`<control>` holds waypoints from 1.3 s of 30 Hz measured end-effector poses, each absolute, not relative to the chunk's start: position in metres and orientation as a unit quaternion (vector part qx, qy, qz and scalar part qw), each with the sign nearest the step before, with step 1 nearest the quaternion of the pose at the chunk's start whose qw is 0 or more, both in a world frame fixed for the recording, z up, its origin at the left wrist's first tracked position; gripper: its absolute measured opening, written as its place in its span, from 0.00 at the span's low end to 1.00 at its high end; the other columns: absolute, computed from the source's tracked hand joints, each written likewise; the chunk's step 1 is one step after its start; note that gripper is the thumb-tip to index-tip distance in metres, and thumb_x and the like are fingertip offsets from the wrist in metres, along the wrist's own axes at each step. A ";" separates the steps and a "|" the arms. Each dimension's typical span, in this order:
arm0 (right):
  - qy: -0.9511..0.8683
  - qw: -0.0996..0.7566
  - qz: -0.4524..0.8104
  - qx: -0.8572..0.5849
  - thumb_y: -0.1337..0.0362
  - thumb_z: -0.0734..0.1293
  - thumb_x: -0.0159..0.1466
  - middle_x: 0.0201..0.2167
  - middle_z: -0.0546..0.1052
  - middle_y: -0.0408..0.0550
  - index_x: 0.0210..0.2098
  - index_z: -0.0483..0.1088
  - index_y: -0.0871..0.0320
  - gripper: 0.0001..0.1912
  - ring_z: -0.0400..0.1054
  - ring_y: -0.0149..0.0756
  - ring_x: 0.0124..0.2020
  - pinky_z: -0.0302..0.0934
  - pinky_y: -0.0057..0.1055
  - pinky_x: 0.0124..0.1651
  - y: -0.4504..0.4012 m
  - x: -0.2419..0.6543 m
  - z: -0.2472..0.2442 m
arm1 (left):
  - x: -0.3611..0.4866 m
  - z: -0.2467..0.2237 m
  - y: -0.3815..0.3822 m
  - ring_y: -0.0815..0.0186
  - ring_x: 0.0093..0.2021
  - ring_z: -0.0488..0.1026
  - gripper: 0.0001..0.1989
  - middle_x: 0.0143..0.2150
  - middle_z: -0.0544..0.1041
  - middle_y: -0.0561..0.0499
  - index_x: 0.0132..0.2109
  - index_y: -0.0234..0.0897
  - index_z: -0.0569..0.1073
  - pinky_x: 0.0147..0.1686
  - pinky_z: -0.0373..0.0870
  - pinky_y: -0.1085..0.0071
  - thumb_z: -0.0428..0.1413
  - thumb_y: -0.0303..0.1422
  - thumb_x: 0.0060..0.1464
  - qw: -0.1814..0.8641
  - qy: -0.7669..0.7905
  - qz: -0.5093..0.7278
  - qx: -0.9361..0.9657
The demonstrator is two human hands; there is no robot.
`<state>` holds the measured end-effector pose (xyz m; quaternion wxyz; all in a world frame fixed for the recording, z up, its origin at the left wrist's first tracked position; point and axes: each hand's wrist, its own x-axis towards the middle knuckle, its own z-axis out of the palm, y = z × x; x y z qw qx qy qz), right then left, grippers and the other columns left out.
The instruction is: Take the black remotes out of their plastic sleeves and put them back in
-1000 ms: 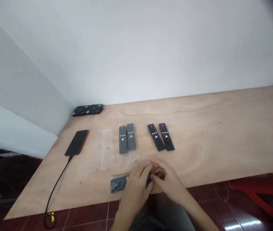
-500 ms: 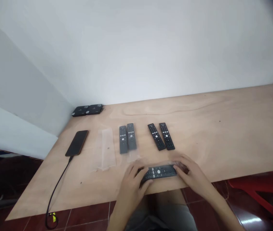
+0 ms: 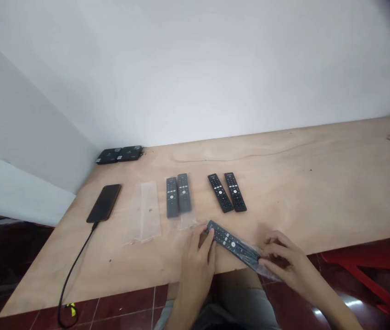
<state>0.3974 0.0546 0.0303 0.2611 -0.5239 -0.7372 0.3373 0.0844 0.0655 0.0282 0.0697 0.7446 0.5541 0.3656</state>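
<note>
A black remote (image 3: 233,244) in a clear plastic sleeve lies slanted between my hands near the table's front edge. My left hand (image 3: 199,254) pinches its upper left end. At the lower right, the fingers of my right hand (image 3: 286,259) are closed on the sleeve end (image 3: 267,271), which sticks out past the remote. Two sleeved remotes (image 3: 172,197) (image 3: 184,192) lie side by side beyond my left hand. Farther right are two bare black remotes (image 3: 220,192) (image 3: 235,191). Flat clear sleeves (image 3: 149,213) rest on the left.
On the wooden table (image 3: 336,183) a phone (image 3: 104,203) lies at the left, with a black cable (image 3: 74,270) hanging over the front edge. Two black boxes (image 3: 108,156) (image 3: 129,153) sit in the back left corner by the wall. A red chair (image 3: 360,266) stands at the lower right.
The held remote has turned from nearly level to slanting down to the right. My right hand has moved right and lower, and the sleeve end now shows beyond the remote.
</note>
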 end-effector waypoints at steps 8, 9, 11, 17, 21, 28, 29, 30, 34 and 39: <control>-0.811 0.298 0.249 -0.438 0.67 0.64 0.80 0.48 0.77 0.51 0.52 0.76 0.50 0.09 0.73 0.46 0.51 0.71 0.43 0.55 0.049 0.352 0.027 | 0.096 0.027 0.073 0.45 0.85 0.53 0.34 0.85 0.55 0.40 0.83 0.39 0.54 0.76 0.68 0.41 0.48 0.25 0.75 0.065 0.577 0.260 0.771; -0.816 0.299 0.244 -0.430 0.68 0.63 0.80 0.48 0.77 0.51 0.52 0.75 0.51 0.09 0.73 0.47 0.50 0.70 0.44 0.54 0.050 0.345 0.027 | 0.095 0.028 0.072 0.46 0.85 0.52 0.35 0.86 0.53 0.40 0.84 0.39 0.54 0.76 0.67 0.42 0.48 0.24 0.75 0.070 0.576 0.256 0.773; -0.822 0.298 0.234 -0.425 0.69 0.63 0.80 0.46 0.77 0.51 0.51 0.73 0.52 0.08 0.71 0.47 0.48 0.69 0.45 0.52 0.053 0.332 0.028 | 0.089 0.033 0.072 0.47 0.85 0.52 0.34 0.86 0.53 0.42 0.83 0.42 0.56 0.76 0.67 0.43 0.48 0.24 0.75 0.076 0.573 0.255 0.775; -0.816 0.287 0.196 -0.462 0.70 0.62 0.79 0.43 0.76 0.50 0.48 0.70 0.52 0.07 0.70 0.48 0.46 0.68 0.44 0.49 0.069 0.294 0.034 | 0.046 0.042 0.082 0.45 0.74 0.66 0.23 0.74 0.70 0.38 0.74 0.44 0.69 0.72 0.70 0.37 0.50 0.32 0.78 0.065 0.603 0.306 0.734; -0.821 0.280 0.150 -0.475 0.71 0.63 0.78 0.42 0.76 0.50 0.46 0.71 0.53 0.08 0.71 0.48 0.44 0.68 0.42 0.47 0.091 0.264 0.032 | 0.024 0.040 0.086 0.47 0.65 0.73 0.15 0.63 0.75 0.39 0.64 0.42 0.76 0.66 0.75 0.40 0.52 0.33 0.77 0.075 0.602 0.310 0.732; -0.813 0.279 0.095 -0.502 0.74 0.64 0.76 0.46 0.77 0.53 0.48 0.73 0.55 0.09 0.71 0.47 0.40 0.65 0.39 0.43 0.141 0.226 0.026 | 0.013 0.039 0.082 0.45 0.68 0.69 0.18 0.68 0.72 0.39 0.68 0.43 0.74 0.69 0.71 0.40 0.54 0.33 0.75 0.033 0.608 0.323 0.724; -0.814 0.282 0.094 -0.499 0.75 0.63 0.76 0.46 0.76 0.54 0.49 0.74 0.55 0.11 0.71 0.46 0.41 0.66 0.39 0.44 0.145 0.223 0.025 | 0.012 0.038 0.082 0.44 0.70 0.68 0.21 0.70 0.70 0.38 0.71 0.44 0.72 0.69 0.71 0.38 0.55 0.35 0.75 0.040 0.613 0.311 0.725; -0.817 0.283 0.093 -0.494 0.76 0.63 0.75 0.46 0.76 0.54 0.49 0.75 0.55 0.12 0.71 0.47 0.42 0.66 0.40 0.46 0.149 0.221 0.025 | 0.011 0.036 0.083 0.43 0.71 0.67 0.24 0.72 0.69 0.38 0.74 0.44 0.70 0.69 0.71 0.38 0.57 0.37 0.75 0.051 0.616 0.296 0.728; -0.830 0.285 0.094 -0.469 0.80 0.62 0.72 0.44 0.77 0.53 0.46 0.76 0.56 0.16 0.69 0.49 0.45 0.67 0.42 0.49 0.151 0.219 0.022 | 0.014 0.029 0.085 0.42 0.72 0.66 0.28 0.71 0.70 0.39 0.76 0.43 0.67 0.71 0.70 0.38 0.58 0.41 0.74 0.072 0.609 0.253 0.748; -0.832 0.287 0.105 -0.463 0.79 0.62 0.73 0.46 0.77 0.54 0.47 0.76 0.57 0.15 0.70 0.48 0.46 0.69 0.43 0.50 0.141 0.223 0.021 | 0.018 0.026 0.086 0.42 0.74 0.65 0.26 0.73 0.68 0.39 0.74 0.42 0.70 0.72 0.69 0.39 0.57 0.41 0.74 0.061 0.615 0.246 0.747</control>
